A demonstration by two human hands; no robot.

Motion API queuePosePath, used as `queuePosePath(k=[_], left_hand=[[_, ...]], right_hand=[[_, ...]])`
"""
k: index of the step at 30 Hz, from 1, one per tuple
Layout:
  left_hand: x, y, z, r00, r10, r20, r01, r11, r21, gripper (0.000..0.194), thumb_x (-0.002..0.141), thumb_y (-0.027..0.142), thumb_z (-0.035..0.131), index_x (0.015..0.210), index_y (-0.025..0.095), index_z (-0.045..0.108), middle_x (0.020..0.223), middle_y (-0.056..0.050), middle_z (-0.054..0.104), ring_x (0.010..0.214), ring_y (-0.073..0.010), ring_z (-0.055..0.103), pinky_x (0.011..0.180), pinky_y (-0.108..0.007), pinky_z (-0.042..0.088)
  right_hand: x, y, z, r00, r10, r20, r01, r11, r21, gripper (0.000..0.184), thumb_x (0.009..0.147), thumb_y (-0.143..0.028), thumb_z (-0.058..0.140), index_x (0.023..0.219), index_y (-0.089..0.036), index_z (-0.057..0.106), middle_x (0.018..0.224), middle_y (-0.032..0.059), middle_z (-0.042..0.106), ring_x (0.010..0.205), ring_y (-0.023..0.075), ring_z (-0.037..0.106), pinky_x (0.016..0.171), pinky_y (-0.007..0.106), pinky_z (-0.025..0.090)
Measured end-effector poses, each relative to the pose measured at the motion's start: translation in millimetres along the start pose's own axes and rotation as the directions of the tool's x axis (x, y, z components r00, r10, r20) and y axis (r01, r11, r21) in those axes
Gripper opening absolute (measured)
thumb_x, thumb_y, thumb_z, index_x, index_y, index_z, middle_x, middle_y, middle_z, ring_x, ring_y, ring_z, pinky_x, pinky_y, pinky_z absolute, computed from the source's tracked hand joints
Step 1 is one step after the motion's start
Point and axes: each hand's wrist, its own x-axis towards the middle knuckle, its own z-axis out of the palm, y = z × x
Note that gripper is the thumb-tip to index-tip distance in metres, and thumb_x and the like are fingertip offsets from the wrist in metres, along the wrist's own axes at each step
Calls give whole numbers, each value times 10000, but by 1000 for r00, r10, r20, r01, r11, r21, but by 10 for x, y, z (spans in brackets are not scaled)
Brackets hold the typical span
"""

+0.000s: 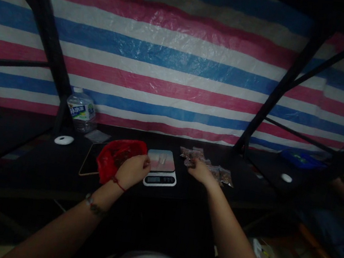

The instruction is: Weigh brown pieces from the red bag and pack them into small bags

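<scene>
Tarp (168, 64): horizontal stripes, blue, white, pinkish red. Frame posts (48, 30) black; tabletop (32, 165) black. Plastic bag (105, 160) solid red. Digital scale (171, 180): white body, platform (154, 156) pale blue fading to pink, dark display panel (153, 179). Packets (226, 177) clear, brown contents. Bottle (87, 124) clear, cap (78, 89) white, label (79, 111) blue, white, green. Flat device (92, 160): black face, tan-gold edge. Cord bracelet (118, 183) red.
</scene>
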Motion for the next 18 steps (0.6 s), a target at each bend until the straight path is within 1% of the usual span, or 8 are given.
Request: queuePosePath(k=[1, 3, 6, 9, 11, 12, 15, 18], left_hand=[[-41, -16, 27, 999, -21, 24, 21, 1000, -5, 223, 856, 304, 462, 930, 177, 629, 915, -104, 715, 850, -236, 679, 732, -300, 480], [-127, -43, 85, 996, -64, 59, 68, 996, -60, 226, 854, 304, 472, 986, 171, 599, 930, -112, 716, 856, -234, 686, 734, -298, 485], [-220, -74, 171, 992, -87, 89, 103, 975, -196, 276, 834, 257, 491, 1088, 164, 542, 1030, -124, 707, 930, -229, 685, 783, -296, 497], [-253, -86, 225, 992, -69, 106, 97, 953, -287, 290, 812, 215, 500, 1098, 175, 521, 1076, -117, 700, 995, -227, 672, 828, -297, 499], [-254, -84, 245, 992, -67, 103, 95, 949, -302, 291, 801, 202, 506, 1090, 177, 520, 1075, -118, 700, 1016, -232, 665, 844, -300, 495], [-252, -82, 253, 993, -69, 100, 96, 949, -301, 295, 796, 199, 511, 1089, 176, 521, 1071, -120, 699, 1016, -236, 664, 847, -304, 494], [-250, -76, 292, 991, -81, 102, 109, 946, -305, 322, 779, 186, 529, 1101, 176, 519, 1042, -119, 700, 987, -242, 670, 848, -320, 493], [-259, -63, 346, 992, -76, 103, 108, 931, -349, 334, 768, 172, 540, 1102, 179, 526, 999, -108, 698, 970, -242, 668, 855, -333, 494]], right_hand=[[2, -11, -13, 1000, -2, -11, 3, 998, 66, 458, 688, -194, 605, 1139, -117, 596, 1056, 140, 673, 960, 256, 628, 819, 321, 450], [-2, -44, -15, 1000, 13, 11, -15, 975, 222, 384, 676, -185, 588, 1052, -113, 619, 950, 107, 687, 858, 228, 637, 752, 302, 463], [-34, -107, 41, 996, 22, 81, -59, 871, 488, 219, 690, -210, 559, 886, -132, 619, 822, 51, 662, 766, 178, 621, 676, 266, 466], [-79, -153, 132, 975, -12, 220, -147, 712, 687, 216, 671, -238, 587, 872, -159, 580, 808, 15, 629, 747, 142, 606, 648, 240, 470], [-99, -163, 186, 937, -67, 342, -226, 629, 744, 255, 640, -236, 615, 880, -169, 562, 800, -1, 616, 723, 125, 600, 637, 231, 475], [-104, -163, 206, 917, -96, 386, -254, 605, 754, 273, 627, -231, 625, 885, -170, 558, 798, -5, 613, 715, 119, 599, 633, 228, 477], [-111, -153, 210, 879, -145, 455, -286, 602, 745, 290, 626, -221, 622, 905, -175, 556, 814, -11, 613, 729, 110, 600, 638, 218, 479], [-132, -168, 117, 883, -127, 453, -250, 688, 681, 264, 667, -223, 589, 927, -184, 563, 848, -13, 613, 752, 115, 603, 652, 229, 485]])
